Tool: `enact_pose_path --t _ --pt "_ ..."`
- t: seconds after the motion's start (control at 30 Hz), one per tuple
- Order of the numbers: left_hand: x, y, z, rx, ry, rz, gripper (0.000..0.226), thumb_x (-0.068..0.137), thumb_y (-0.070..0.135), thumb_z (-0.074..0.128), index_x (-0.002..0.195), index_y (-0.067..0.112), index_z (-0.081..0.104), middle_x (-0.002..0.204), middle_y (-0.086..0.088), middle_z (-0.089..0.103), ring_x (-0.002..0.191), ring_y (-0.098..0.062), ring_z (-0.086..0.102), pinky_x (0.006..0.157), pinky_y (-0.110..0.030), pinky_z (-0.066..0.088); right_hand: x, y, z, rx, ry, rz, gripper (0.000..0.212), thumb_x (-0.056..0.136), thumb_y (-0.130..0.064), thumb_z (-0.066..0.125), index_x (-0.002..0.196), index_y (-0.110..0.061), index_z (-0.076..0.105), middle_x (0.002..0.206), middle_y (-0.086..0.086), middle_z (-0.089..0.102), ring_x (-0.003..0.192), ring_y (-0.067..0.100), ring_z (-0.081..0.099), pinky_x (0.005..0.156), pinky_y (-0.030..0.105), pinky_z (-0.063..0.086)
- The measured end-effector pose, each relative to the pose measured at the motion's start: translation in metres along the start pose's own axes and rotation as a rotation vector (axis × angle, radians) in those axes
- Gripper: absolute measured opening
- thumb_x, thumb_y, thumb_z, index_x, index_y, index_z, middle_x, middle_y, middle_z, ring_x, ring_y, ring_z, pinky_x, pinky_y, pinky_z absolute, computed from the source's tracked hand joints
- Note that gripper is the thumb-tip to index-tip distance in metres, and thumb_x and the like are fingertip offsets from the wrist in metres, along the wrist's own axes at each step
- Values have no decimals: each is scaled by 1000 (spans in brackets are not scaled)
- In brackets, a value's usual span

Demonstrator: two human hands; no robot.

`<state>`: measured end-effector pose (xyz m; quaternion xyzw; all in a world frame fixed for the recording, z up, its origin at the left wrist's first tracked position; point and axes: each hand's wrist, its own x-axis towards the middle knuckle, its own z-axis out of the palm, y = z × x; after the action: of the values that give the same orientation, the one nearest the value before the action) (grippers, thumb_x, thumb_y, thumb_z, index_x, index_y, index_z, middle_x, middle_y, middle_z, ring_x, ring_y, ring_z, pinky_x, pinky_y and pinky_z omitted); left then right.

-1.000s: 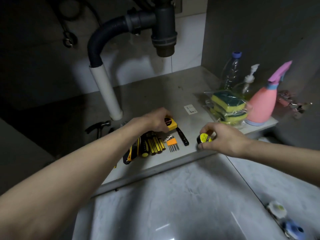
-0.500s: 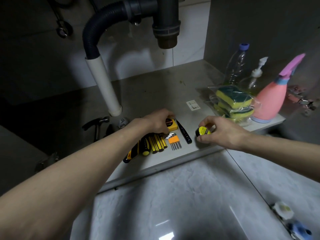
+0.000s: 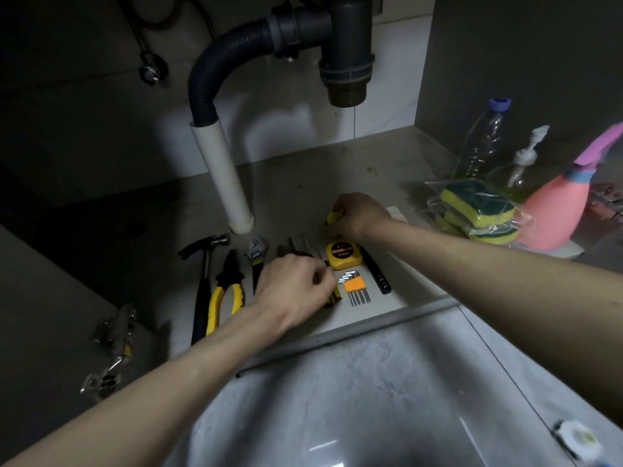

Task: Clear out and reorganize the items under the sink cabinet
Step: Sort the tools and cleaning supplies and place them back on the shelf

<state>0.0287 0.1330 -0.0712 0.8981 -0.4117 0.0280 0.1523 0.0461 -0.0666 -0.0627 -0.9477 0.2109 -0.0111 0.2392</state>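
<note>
On the cabinet floor (image 3: 303,183), my left hand (image 3: 296,284) lies with its fingers curled over the yellow-and-black screwdrivers (image 3: 334,298), hiding most of them. My right hand (image 3: 360,214) grips a small round yellow roll (image 3: 333,217) just behind the yellow tape measure (image 3: 344,256). An orange hex key set (image 3: 355,288) and a black knife-like tool (image 3: 376,274) lie to the right of the screwdrivers. A hammer (image 3: 202,264), yellow-handled pliers (image 3: 226,291) and a wrench (image 3: 256,254) lie in a row on the left.
The white drain pipe (image 3: 222,176) drops to the floor behind the tools, and the grey trap (image 3: 347,62) hangs above. Bagged sponges (image 3: 478,210), a pink spray bottle (image 3: 556,210), a pump bottle (image 3: 526,156) and a clear bottle (image 3: 482,143) stand at the right. A metal hinge (image 3: 111,348) sticks out at the left.
My left hand left the tape measure and came down onto the screwdrivers. My right hand carried the yellow roll from the front edge to behind the tape measure.
</note>
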Motion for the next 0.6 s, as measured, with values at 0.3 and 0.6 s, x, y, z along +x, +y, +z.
enact_pose_path --t 0.3,0.6 --pt "-30 14 14 19 -99 160 35 92 45 40 75 20 57 74 5 61 71 -22 60 57 -33 41 2 12 21 130 27 3 49 87 -49 69 119 -12 67 123 12 66 113 32 62 80 31 46" --pt "-52 75 50 -18 -355 408 27 95 41 45 115 31 61 106 11 64 93 -16 61 70 -32 48 -129 91 -35 520 21 72 30 104 -22 51 85 -8 69 66 8 68 53 12 65 49 26 50"
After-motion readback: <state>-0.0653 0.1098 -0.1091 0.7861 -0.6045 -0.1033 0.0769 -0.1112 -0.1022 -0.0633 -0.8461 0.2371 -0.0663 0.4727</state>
